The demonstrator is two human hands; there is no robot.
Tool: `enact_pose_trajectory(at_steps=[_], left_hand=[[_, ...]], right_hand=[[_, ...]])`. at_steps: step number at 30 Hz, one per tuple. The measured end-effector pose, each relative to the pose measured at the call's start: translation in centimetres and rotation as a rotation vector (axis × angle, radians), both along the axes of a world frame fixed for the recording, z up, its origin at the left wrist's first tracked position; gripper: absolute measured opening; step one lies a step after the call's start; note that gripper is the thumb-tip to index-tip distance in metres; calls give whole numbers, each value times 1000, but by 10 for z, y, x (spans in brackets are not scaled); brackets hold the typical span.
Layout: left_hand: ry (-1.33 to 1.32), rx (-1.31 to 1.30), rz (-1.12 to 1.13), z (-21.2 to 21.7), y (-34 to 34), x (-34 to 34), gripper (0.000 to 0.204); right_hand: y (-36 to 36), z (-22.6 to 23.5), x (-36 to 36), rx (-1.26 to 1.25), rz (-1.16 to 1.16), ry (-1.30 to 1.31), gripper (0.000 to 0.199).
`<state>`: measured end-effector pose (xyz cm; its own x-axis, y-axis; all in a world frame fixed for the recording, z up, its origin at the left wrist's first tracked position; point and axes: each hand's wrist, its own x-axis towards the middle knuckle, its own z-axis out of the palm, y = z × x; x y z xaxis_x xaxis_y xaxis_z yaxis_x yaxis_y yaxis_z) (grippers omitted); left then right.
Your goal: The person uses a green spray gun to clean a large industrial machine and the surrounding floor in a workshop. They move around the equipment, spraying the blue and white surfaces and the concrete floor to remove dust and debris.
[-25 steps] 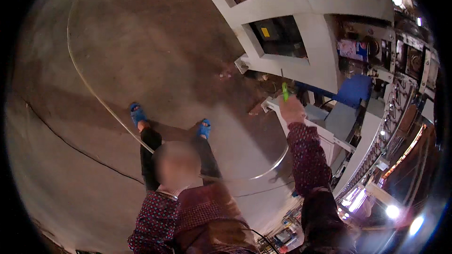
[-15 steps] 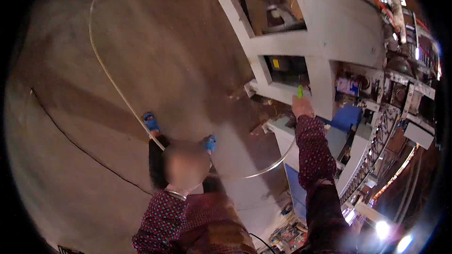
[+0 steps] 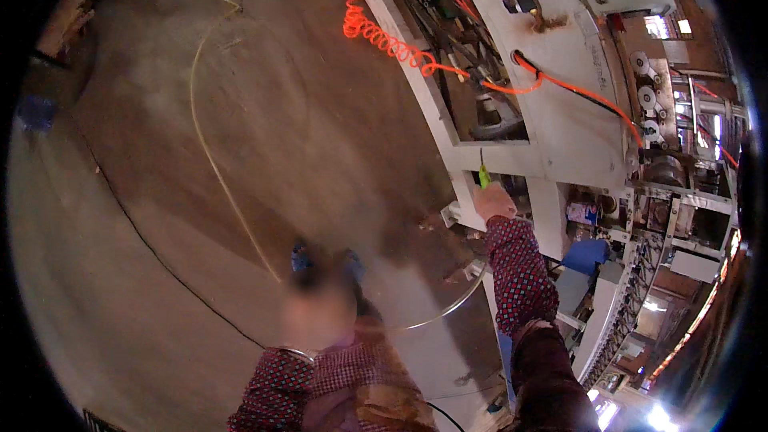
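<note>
Green tool up front of the machine, and here's the right hand closed firmly round its handle! The thin dark shaft points away from the person, right by the machine's pale crossbar; whether the tip touches it, I can't tell. That arm reaches out straight in its patterned sleeve, alongside the machine.

Over to the left hand, well apart from the machine on its left: it's a blur, so no telling whether it's open or gripping. A clear tube runs into that blur from the floor left of the machine, comes out the other side and curves up toward the machine, by the right forearm.

And look at the orange hose, coiled over the machine's far left edge! A blue cover sits at the machine's near part, while pale rollers line its right side. Down on the floor, left of the machine, there are blue shoes, and farther out from it snakes a black cable.
</note>
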<state>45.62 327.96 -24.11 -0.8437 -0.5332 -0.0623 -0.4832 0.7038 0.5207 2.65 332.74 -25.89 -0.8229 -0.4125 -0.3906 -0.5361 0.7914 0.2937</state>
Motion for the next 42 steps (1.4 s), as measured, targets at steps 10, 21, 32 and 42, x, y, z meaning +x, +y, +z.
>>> enact_pose_trajectory(at_steps=[10,21,32,42], left_hand=[[173,93,-199,51,-127,-26,22],[-148,321,-153,34,-276,-33,19],[-155,278,-87,-38,-381,-11,25],[-95,414,-6,-9,-559,11,19]], right_hand=[[-99,6,-17,69,-101,-55,42],[-238,-27,34,43,-22,-331,44],[-469,-52,12,58,-13,-232,48],[-568,-56,32,76,-63,-155,44]])
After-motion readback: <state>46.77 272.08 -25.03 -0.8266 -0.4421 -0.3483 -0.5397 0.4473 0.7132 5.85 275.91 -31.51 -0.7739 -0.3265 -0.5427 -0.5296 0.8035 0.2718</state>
